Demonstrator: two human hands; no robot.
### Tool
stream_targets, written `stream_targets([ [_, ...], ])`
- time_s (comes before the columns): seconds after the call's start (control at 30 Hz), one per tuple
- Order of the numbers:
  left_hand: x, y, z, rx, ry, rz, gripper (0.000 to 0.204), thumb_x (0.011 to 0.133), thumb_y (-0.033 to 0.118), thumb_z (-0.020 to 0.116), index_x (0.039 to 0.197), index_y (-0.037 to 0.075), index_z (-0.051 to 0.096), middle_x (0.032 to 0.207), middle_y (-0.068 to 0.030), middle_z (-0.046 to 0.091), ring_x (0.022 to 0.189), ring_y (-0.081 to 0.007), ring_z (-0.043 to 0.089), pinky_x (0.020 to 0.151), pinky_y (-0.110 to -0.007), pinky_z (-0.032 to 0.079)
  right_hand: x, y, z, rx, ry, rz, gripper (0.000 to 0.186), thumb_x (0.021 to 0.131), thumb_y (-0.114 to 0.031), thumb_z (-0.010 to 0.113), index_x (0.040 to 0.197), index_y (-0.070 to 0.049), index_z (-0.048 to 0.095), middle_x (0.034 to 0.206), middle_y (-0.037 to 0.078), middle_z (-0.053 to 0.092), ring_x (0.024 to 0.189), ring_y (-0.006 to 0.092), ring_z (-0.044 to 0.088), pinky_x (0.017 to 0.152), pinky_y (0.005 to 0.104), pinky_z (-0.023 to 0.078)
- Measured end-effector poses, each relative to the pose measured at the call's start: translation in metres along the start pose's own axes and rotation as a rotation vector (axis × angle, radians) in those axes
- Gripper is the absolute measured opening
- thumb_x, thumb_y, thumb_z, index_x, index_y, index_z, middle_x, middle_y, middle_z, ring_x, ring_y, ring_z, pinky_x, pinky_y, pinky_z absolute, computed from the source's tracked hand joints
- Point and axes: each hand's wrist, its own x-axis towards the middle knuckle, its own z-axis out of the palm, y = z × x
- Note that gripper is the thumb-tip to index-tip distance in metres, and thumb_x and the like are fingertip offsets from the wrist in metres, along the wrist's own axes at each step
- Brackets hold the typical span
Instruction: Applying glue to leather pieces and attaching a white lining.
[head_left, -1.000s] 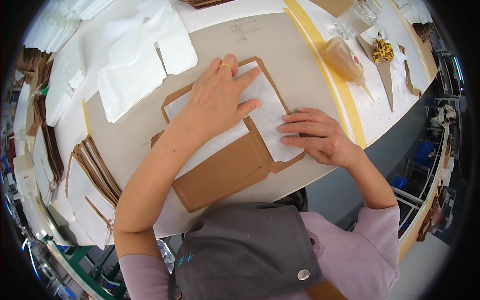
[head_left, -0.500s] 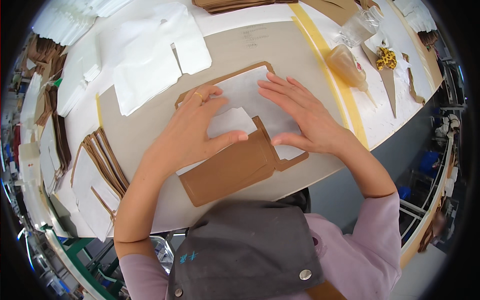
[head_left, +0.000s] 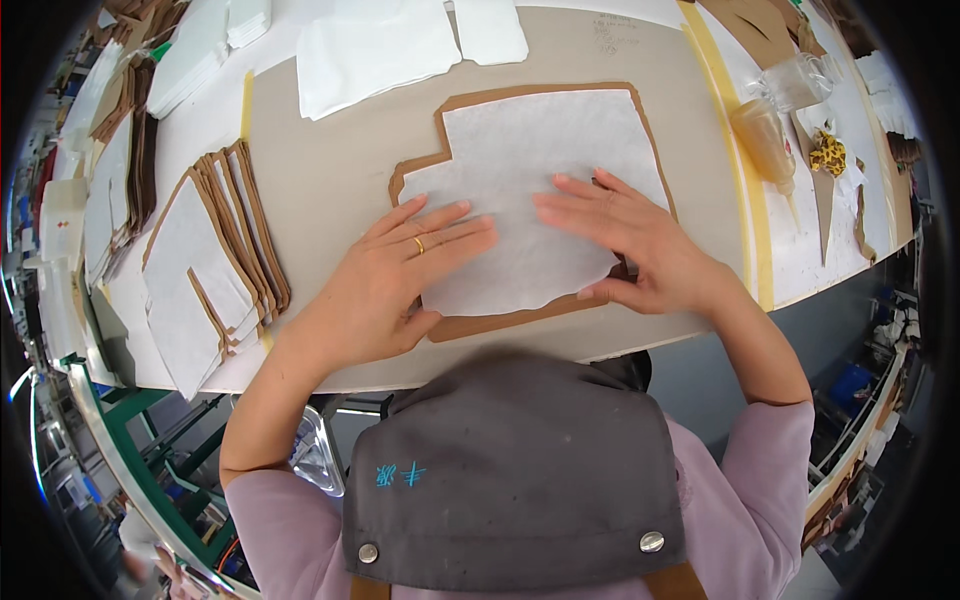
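Pressing flat with both hands, the person in the head view works a white lining sheet (head_left: 530, 190) down onto a brown cut piece (head_left: 500, 322) of matching stepped outline, which lies mid-worktop (head_left: 320, 170) just ahead of the body. The left hand (head_left: 395, 285) lies open, palm down, fingers spread across the sheet's lower left part, a ring on one finger. The right hand (head_left: 625, 240) is open too, fingers flat on the sheet's right half, thumb at the lower edge; neither hand grips anything. A thin brown margin shows along the top, left and bottom edges.

Done well, this step probably calls for smoothing outward from the middle so no crease is trapped, while keeping that margin even all round. To the left lies a fanned stack of lined pieces (head_left: 215, 260); loose white sheets (head_left: 375, 45) lie beyond, and a squeeze bottle (head_left: 765, 140) lies at the right.
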Motion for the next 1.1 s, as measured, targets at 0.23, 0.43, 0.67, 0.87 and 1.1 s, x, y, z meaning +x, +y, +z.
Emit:
stream_targets([
  [0.23, -0.034, 0.003, 0.011, 0.242, -0.131, 0.086, 0.064, 0.074, 0.014, 0.068, 0.135, 0.021, 0.053, 0.149, -0.0019, 0.040, 0.141, -0.0241, 0.031, 0.117, -0.051, 0.017, -0.030, -0.023, 0.009, -0.326, -0.322, -0.174, 0.058, 0.086, -0.033, 0.062, 0.139, -0.013, 0.047, 0.148, 0.003, 0.041, 0.140, 0.0239, 0.033, 0.117, 0.0471, 0.020],
  [0.43, -0.042, 0.001, 0.008, 0.316, -0.204, 0.097, 0.061, 0.077, 0.021, 0.068, 0.136, 0.028, 0.052, 0.153, -0.0015, 0.033, 0.142, -0.0235, 0.027, 0.117, -0.052, 0.013, -0.015, -0.034, 0.020, -0.284, -0.269, -0.196, 0.058, 0.087, -0.033, 0.061, 0.138, -0.008, 0.047, 0.148, 0.003, 0.040, 0.139, 0.0214, 0.033, 0.116, 0.0430, 0.024],
  [0.67, -0.046, 0.002, 0.006, 0.264, -0.168, 0.113, 0.055, 0.076, 0.028, 0.068, 0.130, 0.025, 0.058, 0.150, -0.0055, 0.038, 0.141, -0.0279, 0.030, 0.116, -0.056, 0.013, -0.016, -0.040, 0.032, -0.037, -0.294, -0.365, 0.051, 0.092, -0.036, 0.056, 0.134, -0.008, 0.050, 0.150, 0.005, 0.036, 0.141, 0.0207, 0.030, 0.116, 0.0449, 0.023],
  [0.87, -0.022, 0.009, 0.003, 0.192, 0.021, 0.235, 0.030, 0.072, 0.031, 0.074, 0.097, 0.015, 0.072, 0.117, -0.0043, 0.061, 0.114, -0.0251, 0.053, 0.111, -0.056, 0.025, 0.003, 0.022, -0.008, -0.501, -0.055, 0.056, 0.059, 0.096, -0.038, 0.048, 0.147, -0.012, 0.033, 0.154, 0.006, 0.030, 0.145, 0.0231, 0.021, 0.117, 0.0505, 0.013],
  [1.1, 0.033, 0.015, -0.001, 0.122, -0.005, 0.133, 0.037, 0.080, 0.031, 0.071, 0.104, 0.003, 0.065, 0.117, -0.0133, 0.058, 0.112, -0.0308, 0.054, 0.109, -0.048, 0.032, 0.005, 0.070, -0.059, -0.540, 0.406, 0.353, 0.033, 0.089, -0.024, 0.061, 0.117, -0.006, 0.063, 0.122, 0.008, 0.060, 0.118, 0.0252, 0.052, 0.103, 0.0406, 0.037],
])
